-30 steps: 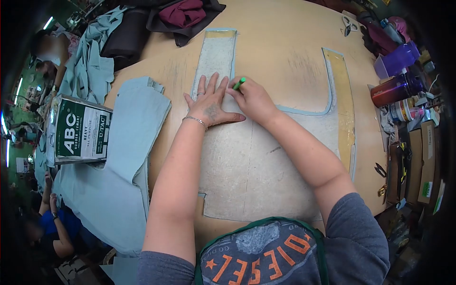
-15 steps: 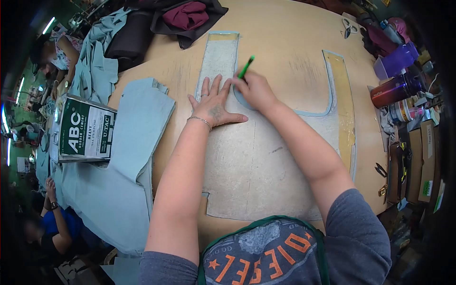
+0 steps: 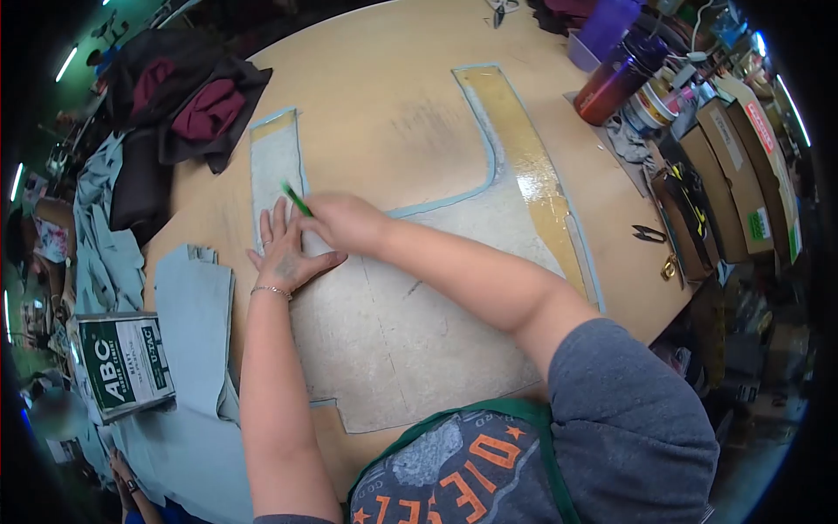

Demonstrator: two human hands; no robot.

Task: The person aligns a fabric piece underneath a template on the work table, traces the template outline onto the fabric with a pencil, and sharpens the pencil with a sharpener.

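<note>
A large grey U-shaped pattern board (image 3: 419,332) lies flat on the table, with shiny yellow-brown tape along its right arm. Light blue material (image 3: 441,204) shows as a thin border around its edges. My left hand (image 3: 288,249) presses flat on the base of the board's left arm, fingers spread. Close beside it, my right hand (image 3: 345,220) grips a slim green pen (image 3: 298,199) at the board's inner edge. The pen's lower end is hidden by my fingers.
Light blue fabric sheets (image 3: 188,306) and an ABC rubber cement can (image 3: 127,362) are at left. Dark and maroon cloth (image 3: 209,109) lies at upper left. On the right are a tumbler (image 3: 615,79), small black snips (image 3: 648,233) and cardboard boxes (image 3: 733,162).
The view has swung, so the board, can and both hands appear farther left. My right hand still holds the pen at the inner edge, and my left hand stays on the board.
</note>
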